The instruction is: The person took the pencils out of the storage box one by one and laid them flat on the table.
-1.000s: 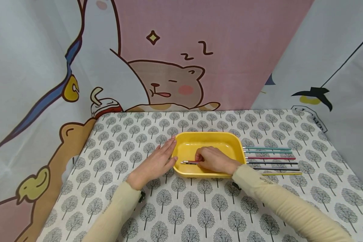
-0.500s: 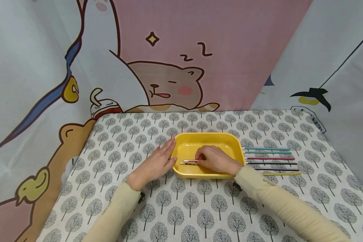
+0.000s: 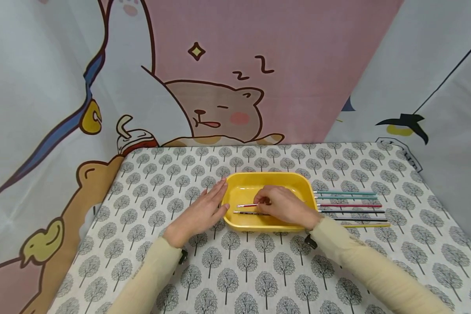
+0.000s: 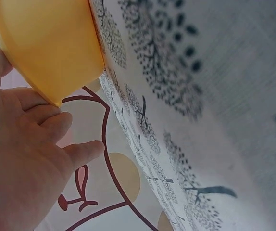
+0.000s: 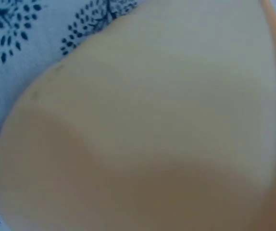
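Note:
A yellow plastic basin (image 3: 267, 226) stands on the cloth. My left hand (image 3: 199, 216) rests against its left end, fingers fairly straight along the rim; in the left wrist view the hand (image 4: 27, 149) touches the basin's edge (image 4: 51, 48). Inside the basin, my right hand (image 3: 284, 205) pinches a red pencil (image 3: 248, 205) whose white-tipped end sticks out to the left. A black pencil (image 3: 251, 213) lies below it on the basin floor, its right part hidden under the hand. The basin wall (image 5: 143, 110) fills most of the right wrist view, where the hand does not show.
Several pencils lie side by side right of the basin: teal ones (image 3: 349, 192), a red one (image 3: 353, 205), black ones (image 3: 357, 212) and a yellow one (image 3: 366, 225). The tree-print cloth (image 3: 227, 279) covers the table. A cartoon curtain (image 3: 298, 87) hangs behind.
The right hand has shifted slightly right within the basin. The red pencil has come apart from the black one, which now shows more of its length. The left hand stays put.

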Tool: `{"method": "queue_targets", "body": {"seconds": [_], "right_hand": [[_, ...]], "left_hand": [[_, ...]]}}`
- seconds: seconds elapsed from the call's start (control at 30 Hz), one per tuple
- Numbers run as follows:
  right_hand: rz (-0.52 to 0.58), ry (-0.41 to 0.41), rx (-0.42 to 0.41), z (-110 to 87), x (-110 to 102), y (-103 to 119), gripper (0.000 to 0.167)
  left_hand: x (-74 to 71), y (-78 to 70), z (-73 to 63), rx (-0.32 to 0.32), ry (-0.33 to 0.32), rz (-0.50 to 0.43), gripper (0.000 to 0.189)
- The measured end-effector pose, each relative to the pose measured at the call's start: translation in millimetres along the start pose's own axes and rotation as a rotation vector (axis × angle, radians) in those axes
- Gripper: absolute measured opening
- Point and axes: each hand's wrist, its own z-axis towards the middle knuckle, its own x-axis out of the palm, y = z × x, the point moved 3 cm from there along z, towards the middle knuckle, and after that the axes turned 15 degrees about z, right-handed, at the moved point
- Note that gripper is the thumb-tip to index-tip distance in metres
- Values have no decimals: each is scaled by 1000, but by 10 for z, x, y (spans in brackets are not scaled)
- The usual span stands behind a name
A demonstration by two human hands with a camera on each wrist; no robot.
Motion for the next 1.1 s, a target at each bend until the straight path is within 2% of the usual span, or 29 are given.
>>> {"method": "queue_targets", "body": {"seconds": [0.4, 0.7, 1.1], "right_hand": [[25, -45, -76, -118, -141, 126, 12], [41, -71, -115, -206, -247, 196, 13], [2, -134, -186, -385, -363, 187, 11]], "left_hand": [[-4, 32, -12, 20, 13, -4, 67], [1, 29, -6, 19, -15, -4, 65], [0, 17, -2, 17, -15, -2, 67]]}}
